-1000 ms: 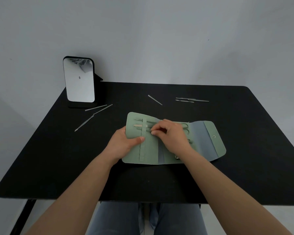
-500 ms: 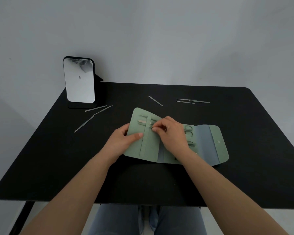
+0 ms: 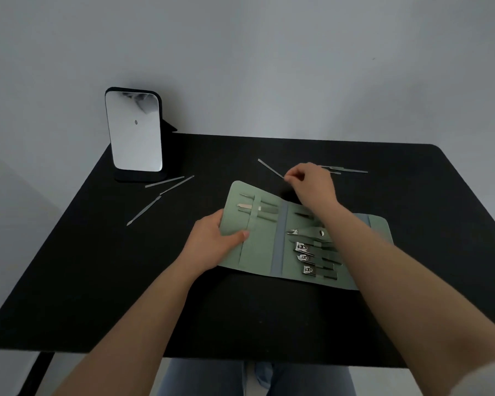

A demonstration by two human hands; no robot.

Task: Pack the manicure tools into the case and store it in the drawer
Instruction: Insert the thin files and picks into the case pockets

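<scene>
**Case open on table, right hand at a loose tool**

From my feed, left to right: mirror (image 3: pixel 134 132) stands upright at the table's (image 3: pixel 69 281) far-left corner. Just right of its base I see three thin loose tools (image 3: pixel 160 197) lying flat. Left hand (image 3: pixel 212 241) grips the left edge of the green case (image 3: pixel 262 251), thumb on top of the panel, fingers under it as far as I can tell. Case lies unfolded mid-table; a few slim tools sit in the left panel's loops, nippers and three clippers (image 3: pixel 307 257) sit in the right panel. Right hand (image 3: pixel 312 184) reaches past the case's far edge, fingertips pinching the near end of a thin metal tool (image 3: pixel 269 167). Two more thin tools (image 3: pixel 346 169) lie just right of that hand.
</scene>
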